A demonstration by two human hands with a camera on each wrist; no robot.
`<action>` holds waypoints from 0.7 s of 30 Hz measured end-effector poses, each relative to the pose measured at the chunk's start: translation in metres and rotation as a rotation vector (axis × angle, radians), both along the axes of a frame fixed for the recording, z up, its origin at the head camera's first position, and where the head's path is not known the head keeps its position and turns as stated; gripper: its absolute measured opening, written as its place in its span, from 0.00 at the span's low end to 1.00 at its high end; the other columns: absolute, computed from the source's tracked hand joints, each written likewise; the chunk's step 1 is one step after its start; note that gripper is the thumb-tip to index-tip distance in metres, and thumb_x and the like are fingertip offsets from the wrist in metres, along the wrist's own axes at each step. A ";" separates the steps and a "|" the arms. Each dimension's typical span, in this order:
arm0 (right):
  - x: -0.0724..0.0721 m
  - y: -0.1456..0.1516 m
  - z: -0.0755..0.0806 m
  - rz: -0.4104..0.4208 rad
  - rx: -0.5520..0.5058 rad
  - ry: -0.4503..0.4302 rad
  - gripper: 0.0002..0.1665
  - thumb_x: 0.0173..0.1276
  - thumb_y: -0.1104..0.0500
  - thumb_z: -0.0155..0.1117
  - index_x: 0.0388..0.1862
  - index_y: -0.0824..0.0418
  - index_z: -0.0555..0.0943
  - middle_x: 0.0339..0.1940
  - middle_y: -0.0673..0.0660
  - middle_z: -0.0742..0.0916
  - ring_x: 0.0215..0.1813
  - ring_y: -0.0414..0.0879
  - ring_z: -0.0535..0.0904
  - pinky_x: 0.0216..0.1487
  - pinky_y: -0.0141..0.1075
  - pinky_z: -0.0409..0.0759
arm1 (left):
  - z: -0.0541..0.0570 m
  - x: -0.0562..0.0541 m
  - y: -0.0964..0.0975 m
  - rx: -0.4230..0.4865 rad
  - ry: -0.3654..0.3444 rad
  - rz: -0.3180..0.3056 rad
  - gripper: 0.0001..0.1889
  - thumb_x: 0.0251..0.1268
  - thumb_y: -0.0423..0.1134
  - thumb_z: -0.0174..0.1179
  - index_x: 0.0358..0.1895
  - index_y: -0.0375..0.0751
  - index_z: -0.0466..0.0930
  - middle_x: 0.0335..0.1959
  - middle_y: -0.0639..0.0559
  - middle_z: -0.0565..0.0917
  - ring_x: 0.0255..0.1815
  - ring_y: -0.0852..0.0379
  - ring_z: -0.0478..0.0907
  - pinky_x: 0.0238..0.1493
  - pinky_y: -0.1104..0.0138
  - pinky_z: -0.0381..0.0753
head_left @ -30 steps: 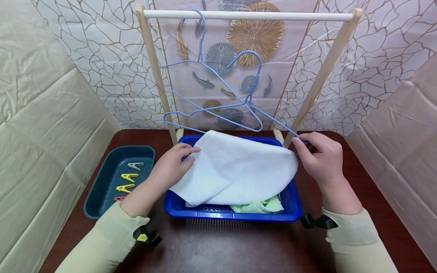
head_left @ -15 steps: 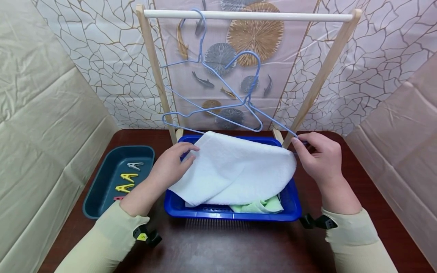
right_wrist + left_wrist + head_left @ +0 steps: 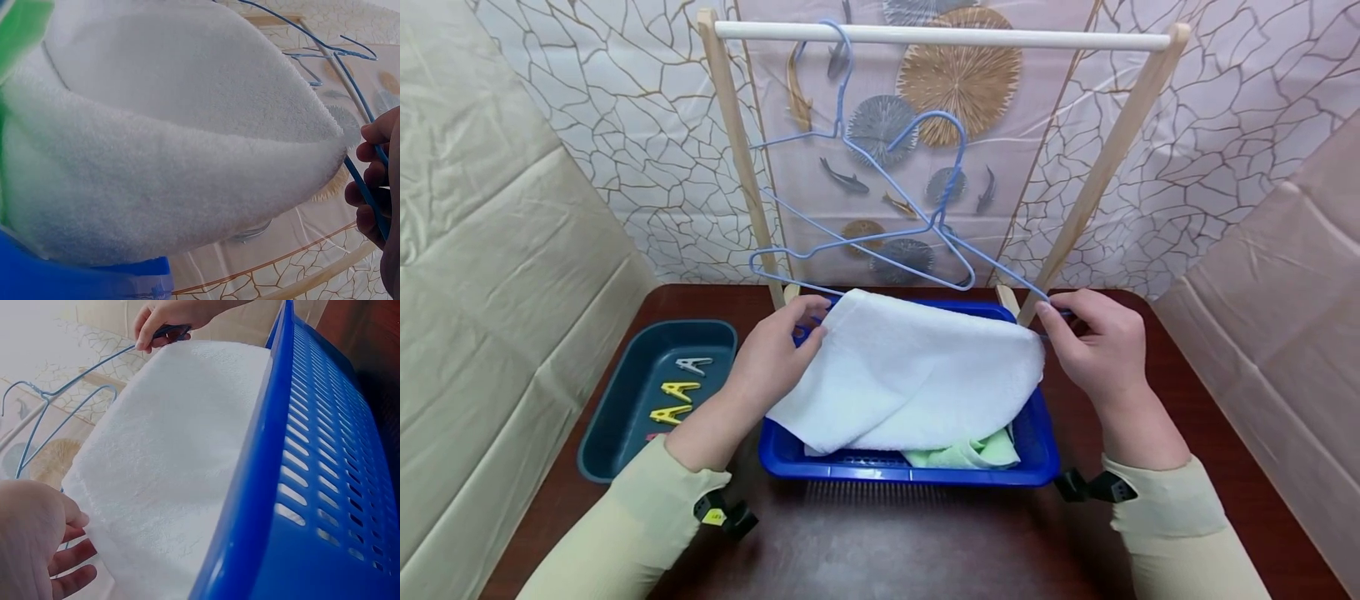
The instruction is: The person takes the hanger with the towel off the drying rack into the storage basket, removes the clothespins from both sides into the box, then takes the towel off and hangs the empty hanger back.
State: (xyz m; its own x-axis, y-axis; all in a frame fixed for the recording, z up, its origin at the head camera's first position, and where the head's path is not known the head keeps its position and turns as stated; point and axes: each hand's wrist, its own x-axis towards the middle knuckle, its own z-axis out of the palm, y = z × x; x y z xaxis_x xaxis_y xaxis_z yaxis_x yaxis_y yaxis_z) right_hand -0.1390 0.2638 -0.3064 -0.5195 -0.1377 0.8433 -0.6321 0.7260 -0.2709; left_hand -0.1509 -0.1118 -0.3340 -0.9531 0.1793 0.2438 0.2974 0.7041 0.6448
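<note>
My right hand [image 3: 1101,342] grips the right end of a blue wire hanger [image 3: 1000,265], whose hook points up in front of the rack. A white towel [image 3: 917,367] hangs over the hanger's lower bar, its lower part reaching down into the blue basket [image 3: 880,472]. My left hand [image 3: 771,354] is at the towel's left edge, fingers loosely bent and spread. In the left wrist view, the thumb of my left hand [image 3: 37,540] meets the towel's edge. The right wrist view shows the fingers of my right hand [image 3: 378,181] around the hanger wire, beside the towel's corner.
A second blue hanger [image 3: 880,170] hangs from the white rod [image 3: 940,35] of a wooden rack, behind the held one. Light green cloth [image 3: 973,452] lies in the basket. On the left, a dark teal tray [image 3: 597,433] holds several clothespins [image 3: 680,390].
The held hanger and towel have shifted slightly left with both hands. My left fingers have moved a little away from the towel's face toward its left edge.
</note>
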 end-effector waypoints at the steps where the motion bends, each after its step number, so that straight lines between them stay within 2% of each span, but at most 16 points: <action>1: 0.000 0.000 0.000 -0.001 -0.001 0.000 0.05 0.55 0.67 0.72 0.31 0.67 0.88 0.24 0.59 0.87 0.23 0.46 0.74 0.34 0.19 0.69 | 0.000 0.000 0.000 0.007 0.013 -0.001 0.16 0.72 0.41 0.60 0.60 0.51 0.75 0.53 0.52 0.83 0.49 0.53 0.81 0.48 0.56 0.84; 8: -0.001 -0.001 0.000 0.006 -0.001 0.007 0.05 0.56 0.66 0.72 0.32 0.67 0.88 0.24 0.59 0.86 0.23 0.46 0.74 0.34 0.20 0.69 | 0.002 0.001 0.002 0.029 0.075 0.010 0.14 0.70 0.42 0.63 0.55 0.51 0.78 0.48 0.53 0.85 0.45 0.55 0.80 0.46 0.59 0.83; 16: 0.000 0.000 0.001 -0.005 -0.007 0.011 0.05 0.56 0.66 0.72 0.31 0.67 0.88 0.25 0.59 0.87 0.23 0.46 0.74 0.34 0.19 0.69 | 0.003 0.000 0.002 0.015 0.076 -0.009 0.12 0.70 0.39 0.63 0.54 0.50 0.81 0.47 0.52 0.85 0.45 0.54 0.80 0.47 0.58 0.83; 21: 0.001 0.001 0.001 -0.019 -0.024 0.013 0.04 0.57 0.66 0.72 0.31 0.67 0.88 0.24 0.59 0.87 0.23 0.45 0.74 0.34 0.19 0.69 | 0.001 -0.002 0.001 -0.017 0.073 -0.016 0.08 0.70 0.38 0.62 0.49 0.50 0.81 0.45 0.51 0.85 0.44 0.54 0.80 0.47 0.57 0.84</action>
State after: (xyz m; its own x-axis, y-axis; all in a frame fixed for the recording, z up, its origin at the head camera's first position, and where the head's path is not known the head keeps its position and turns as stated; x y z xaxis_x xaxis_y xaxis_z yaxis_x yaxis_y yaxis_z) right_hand -0.1382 0.2647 -0.3057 -0.5110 -0.1076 0.8528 -0.6215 0.7316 -0.2802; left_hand -0.1524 -0.1113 -0.3326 -0.9300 0.1990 0.3090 0.3543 0.7093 0.6094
